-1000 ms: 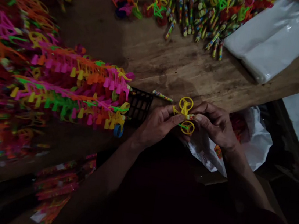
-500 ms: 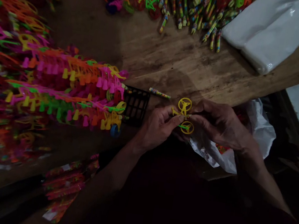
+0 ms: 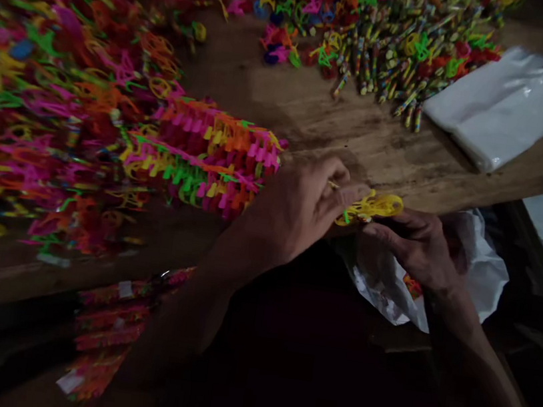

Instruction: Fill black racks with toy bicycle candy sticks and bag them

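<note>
A small yellow plastic toy bicycle (image 3: 370,207) with a green part sits between my two hands at the near edge of the wooden table (image 3: 342,132). My left hand (image 3: 296,207) pinches its left end with thumb and fingers. My right hand (image 3: 414,247) holds it from below and from the right, above a white plastic bag (image 3: 481,277). The toy is blurred, so its details are unclear.
Rows of stacked pink, orange, yellow and green toy bicycles (image 3: 207,154) fill the table's left side. A heap of loose coloured parts and striped sticks (image 3: 388,51) lies at the back. A stack of clear plastic bags (image 3: 507,105) lies at the right. Packed toys (image 3: 107,328) sit below the table edge.
My left hand has turned over the toy and now covers the black crate and the striped stick. The yellow bicycle has tipped from showing its wheels flat to edge-on. The view has shifted.
</note>
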Demonstrator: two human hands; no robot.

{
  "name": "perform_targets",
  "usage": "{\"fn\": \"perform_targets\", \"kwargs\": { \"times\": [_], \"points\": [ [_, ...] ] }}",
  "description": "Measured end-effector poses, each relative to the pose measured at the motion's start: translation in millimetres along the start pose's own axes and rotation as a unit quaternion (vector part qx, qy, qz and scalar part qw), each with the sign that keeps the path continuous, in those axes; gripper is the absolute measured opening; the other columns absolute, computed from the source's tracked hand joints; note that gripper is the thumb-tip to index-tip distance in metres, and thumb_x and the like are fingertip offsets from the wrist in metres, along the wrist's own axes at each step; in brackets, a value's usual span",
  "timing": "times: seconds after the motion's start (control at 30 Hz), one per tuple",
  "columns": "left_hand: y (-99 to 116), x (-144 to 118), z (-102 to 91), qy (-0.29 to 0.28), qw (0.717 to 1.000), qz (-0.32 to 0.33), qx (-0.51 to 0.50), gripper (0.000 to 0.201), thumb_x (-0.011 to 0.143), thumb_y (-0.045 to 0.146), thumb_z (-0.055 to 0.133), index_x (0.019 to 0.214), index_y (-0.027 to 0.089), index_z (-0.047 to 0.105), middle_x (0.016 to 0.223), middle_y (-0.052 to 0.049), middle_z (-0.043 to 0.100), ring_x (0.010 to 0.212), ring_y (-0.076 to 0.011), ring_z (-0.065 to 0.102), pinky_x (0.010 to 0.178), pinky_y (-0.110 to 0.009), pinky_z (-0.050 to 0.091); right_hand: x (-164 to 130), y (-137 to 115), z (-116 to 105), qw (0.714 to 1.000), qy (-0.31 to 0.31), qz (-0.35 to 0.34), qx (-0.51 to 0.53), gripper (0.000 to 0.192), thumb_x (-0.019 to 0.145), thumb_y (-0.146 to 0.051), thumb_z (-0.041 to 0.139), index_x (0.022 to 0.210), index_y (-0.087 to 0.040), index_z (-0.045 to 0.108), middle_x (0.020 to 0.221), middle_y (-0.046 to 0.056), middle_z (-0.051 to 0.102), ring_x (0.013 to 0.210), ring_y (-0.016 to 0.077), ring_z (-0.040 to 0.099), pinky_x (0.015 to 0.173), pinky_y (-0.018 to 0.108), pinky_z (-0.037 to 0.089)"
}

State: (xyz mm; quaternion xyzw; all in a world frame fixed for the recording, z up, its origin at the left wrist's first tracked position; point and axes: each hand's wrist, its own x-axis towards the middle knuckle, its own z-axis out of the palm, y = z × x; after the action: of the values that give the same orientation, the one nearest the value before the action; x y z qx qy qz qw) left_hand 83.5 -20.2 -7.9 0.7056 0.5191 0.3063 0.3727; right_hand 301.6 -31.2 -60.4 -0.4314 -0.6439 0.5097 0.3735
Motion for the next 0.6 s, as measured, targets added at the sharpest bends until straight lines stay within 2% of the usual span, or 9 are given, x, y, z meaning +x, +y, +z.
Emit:
{"fn": "perform_targets", "kwargs": {
  "times": [0.13,0.2,0.27,0.33,0.4,0.43,0.5,0.6],
  "points": [
    [-2,-17,-35.9,0.101,0.995,0.003,-0.006,0.032,0.101,0.049,0.055,0.101,0.020,0.069,0.080,-0.001,0.074,0.049,-0.0104,0.062,0.047,-0.023,0.048,1,22,24,0.985,0.076,0.078,0.132,0.028,0.074,-0.048,0.088,0.094,-0.029,0.081,0.095,-0.002,0.080,0.090,0.0168,0.074,0.087,0.032,0.060],
    [-10,-25,-47.2,0.168,0.986,0.011,0.014,0.027,0.099,0.047,0.061,0.101,0.022,0.070,0.078,0.001,0.074,0.056,-0.0121,0.066,0.052,-0.025,0.052,4,28,33,0.982,0.087,0.089,0.142,0.030,0.074,-0.050,0.087,0.092,-0.027,0.080,0.095,-0.001,0.079,0.089,0.0166,0.073,0.086,0.032,0.060],
    [-20,-27,-54.0,0.226,0.971,0.046,0.059,0.021,0.098,0.042,0.064,0.104,0.023,0.070,0.085,0.001,0.076,0.072,-0.0151,0.071,0.065,-0.028,0.058,8,28,41,0.988,0.090,0.074,0.102,0.030,0.078,-0.050,0.084,0.092,-0.024,0.078,0.094,0.001,0.078,0.089,0.0177,0.072,0.085,0.033,0.059],
    [-32,-23,-57.3,0.219,0.961,0.098,0.135,0.021,0.099,0.039,0.063,0.111,0.022,0.069,0.105,-0.002,0.078,0.099,-0.0193,0.074,0.090,-0.034,0.059,13,25,52,0.996,0.090,0.021,0.017,0.025,0.085,-0.046,0.077,0.094,-0.022,0.075,0.095,0.002,0.076,0.089,0.0189,0.071,0.084,0.035,0.059],
    [-46,-14,-57.5,0.164,0.953,0.124,0.222,0.027,0.100,0.036,0.058,0.122,0.023,0.066,0.132,-0.004,0.071,0.129,-0.0243,0.063,0.115,-0.044,0.048,19,24,66,0.991,0.086,-0.062,-0.087,0.019,0.092,-0.039,0.069,0.099,-0.022,0.072,0.097,0.005,0.075,0.089,0.0195,0.070,0.083,0.035,0.059],
    [-54,-9,-56.6,0.131,0.949,0.122,0.258,0.030,0.101,0.035,0.056,0.128,0.023,0.064,0.142,-0.005,0.066,0.140,-0.0267,0.054,0.122,-0.049,0.040,22,24,73,0.982,0.082,-0.103,-0.135,0.016,0.094,-0.035,0.065,0.102,-0.022,0.070,0.097,0.006,0.074,0.088,0.0196,0.070,0.082,0.036,0.059],
    [-68,-1,-53.7,0.087,0.938,0.107,0.317,0.035,0.101,0.030,0.050,0.135,0.022,0.060,0.150,-0.006,0.059,0.149,-0.0301,0.044,0.126,-0.057,0.030,28,29,85,0.959,0.091,-0.168,-0.208,0.015,0.099,-0.030,0.056,0.105,-0.022,0.067,0.095,0.006,0.072,0.087,0.0194,0.069,0.079,0.035,0.059],
    [-80,4,-49.4,0.080,0.925,0.110,0.356,0.038,0.100,0.021,0.042,0.135,0.020,0.059,0.145,-0.006,0.064,0.143,-0.0299,0.051,0.125,-0.060,0.030,39,37,96,0.931,0.143,-0.210,-0.261,0.015,0.101,-0.028,0.051,0.108,-0.021,0.063,0.094,0.006,0.071,0.087,0.0193,0.069,0.077,0.035,0.060]
  ]
}}
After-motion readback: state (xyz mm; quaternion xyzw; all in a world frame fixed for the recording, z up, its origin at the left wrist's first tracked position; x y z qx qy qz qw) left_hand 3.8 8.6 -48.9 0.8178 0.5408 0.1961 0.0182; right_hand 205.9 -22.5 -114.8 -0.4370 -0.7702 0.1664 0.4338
